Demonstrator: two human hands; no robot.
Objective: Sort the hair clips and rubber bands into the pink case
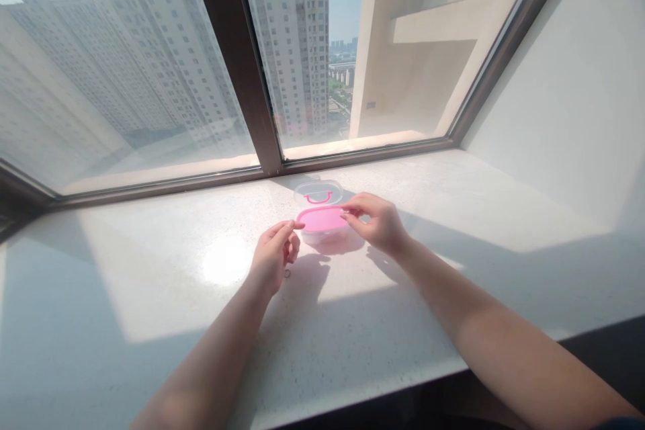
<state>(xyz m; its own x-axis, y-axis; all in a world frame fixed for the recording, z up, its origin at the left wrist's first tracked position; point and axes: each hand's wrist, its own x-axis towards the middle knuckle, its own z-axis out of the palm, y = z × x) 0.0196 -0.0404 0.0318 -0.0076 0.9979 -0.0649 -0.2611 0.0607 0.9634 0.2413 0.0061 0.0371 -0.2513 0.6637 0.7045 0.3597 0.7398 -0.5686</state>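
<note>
1. The left hand [275, 252], fingers curled, is set with thumb and forefinger tips against the left end of a small oval box [321, 220] of clear plastic, pink inside. Whether it is actually gripped cannot be told.
2. The right hand [377, 222] is pinched on the right rim of the small oval box.
3. The box is seen resting on a white speckled stone window sill [453, 215], near the glass. Its clear plastic lid [318, 192], fitted with a pink handle, is laid open toward the dark window frame [242, 60].
4. Held only at its ends, so light a box is judged liable to be skidded or tipped on the smooth stone if one side is pressed harder. Any contents, not visible here, could be spilled.
5. A small dark ring-like object [287, 273], lying just beneath the left hand, could be brushed aside by the palm and lost.
</note>
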